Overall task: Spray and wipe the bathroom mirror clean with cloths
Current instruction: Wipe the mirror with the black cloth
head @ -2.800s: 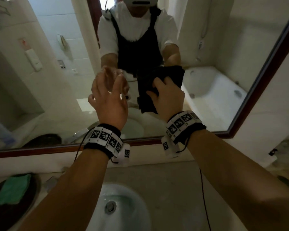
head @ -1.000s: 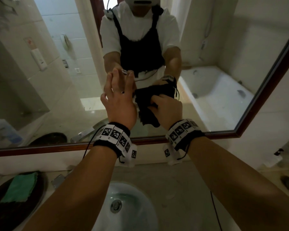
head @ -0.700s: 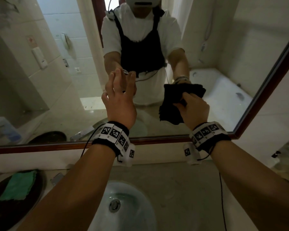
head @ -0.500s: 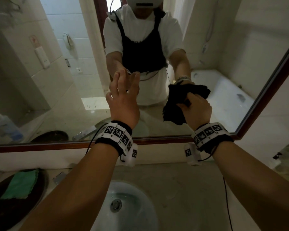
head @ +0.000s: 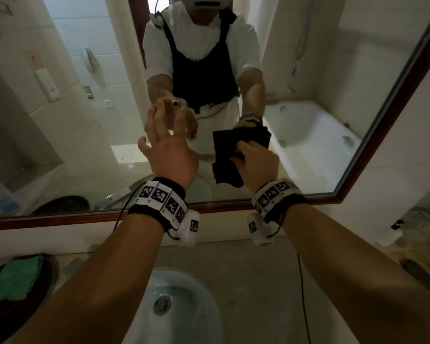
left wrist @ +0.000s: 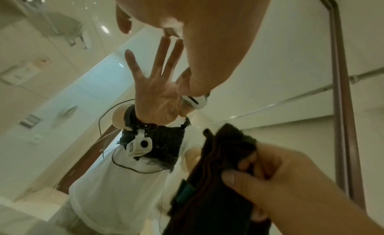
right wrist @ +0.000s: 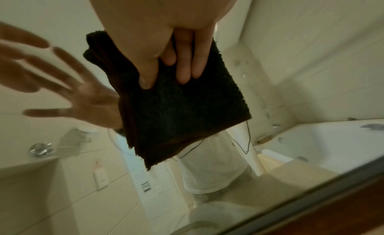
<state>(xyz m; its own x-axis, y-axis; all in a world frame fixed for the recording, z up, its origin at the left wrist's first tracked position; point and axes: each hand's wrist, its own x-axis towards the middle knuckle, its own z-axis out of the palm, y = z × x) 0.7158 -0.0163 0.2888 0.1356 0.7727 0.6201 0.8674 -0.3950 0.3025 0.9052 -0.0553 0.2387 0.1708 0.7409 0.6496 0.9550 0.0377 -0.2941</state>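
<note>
The brown-framed mirror (head: 60, 125) fills the wall above the counter. My right hand (head: 257, 165) grips a folded black cloth (head: 227, 167) up at the glass, low and centre-right. In the right wrist view its thumb and fingers (right wrist: 187, 66) pinch the cloth (right wrist: 180, 110) near its top edge. My left hand (head: 165, 137) is raised just left of the cloth, open with fingers spread. In the left wrist view its fingertips (left wrist: 168, 33) meet their reflection on the mirror (left wrist: 290, 58), and the cloth (left wrist: 216, 181) is at lower right.
A white sink basin (head: 184, 306) lies directly below my arms in the grey counter (head: 258, 281). A green cloth (head: 15, 279) rests on a dark round dish at the left. Small items (head: 412, 219) stand at the counter's right end. The mirror frame's corner (head: 338, 194) is to the right.
My right hand carried the black cloth right along the glass, then back left toward the left hand. The left hand rose slightly and stays open at the mirror.
</note>
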